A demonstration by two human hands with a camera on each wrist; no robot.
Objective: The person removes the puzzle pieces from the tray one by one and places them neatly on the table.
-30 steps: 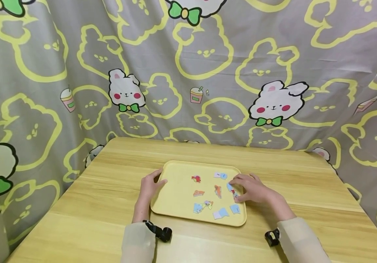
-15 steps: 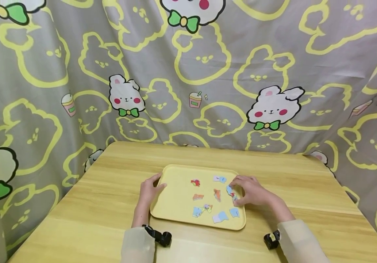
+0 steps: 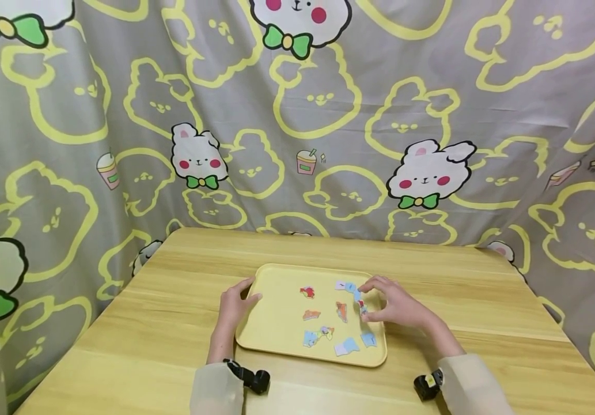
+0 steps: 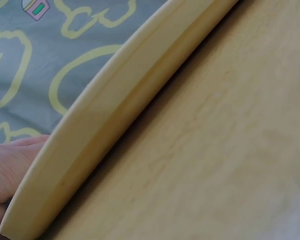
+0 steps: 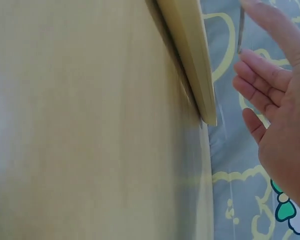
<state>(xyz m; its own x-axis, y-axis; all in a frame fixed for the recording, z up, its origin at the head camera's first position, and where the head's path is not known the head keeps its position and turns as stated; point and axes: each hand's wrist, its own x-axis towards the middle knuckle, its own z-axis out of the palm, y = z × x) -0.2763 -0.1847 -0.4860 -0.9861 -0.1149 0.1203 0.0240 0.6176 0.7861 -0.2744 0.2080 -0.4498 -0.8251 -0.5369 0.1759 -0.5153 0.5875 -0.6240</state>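
Across the left rim of a yellow tray (image 3: 271, 311) lies the thumb of my left hand (image 3: 232, 304), its fingers along the outside, gripping it. My right hand (image 3: 397, 302) pinches joined jigsaw puzzle pieces (image 3: 363, 309), blue with a red patch, between thumb and fingers over the tray's right side. In the right wrist view their thin edge (image 5: 241, 31) shows at the fingertips. They meet a lilac-and-blue pair of pieces (image 3: 345, 286) in the head view. Left of them lie a red piece (image 3: 307, 292) and two orange pieces (image 3: 311, 314).
Toward the tray's near edge lie a joined blue-and-yellow group (image 3: 318, 336), a lilac-and-blue pair (image 3: 347, 346) and a blue piece (image 3: 368, 339). The tray stands on a wooden table (image 3: 173, 323). A patterned curtain (image 3: 256, 196) hangs behind and at the sides.
My right hand has moved the joined puzzle pieces left, toward the lilac-and-blue pair at the far side of the tray. My left hand stays on the rim. The head view has tilted slightly upward.
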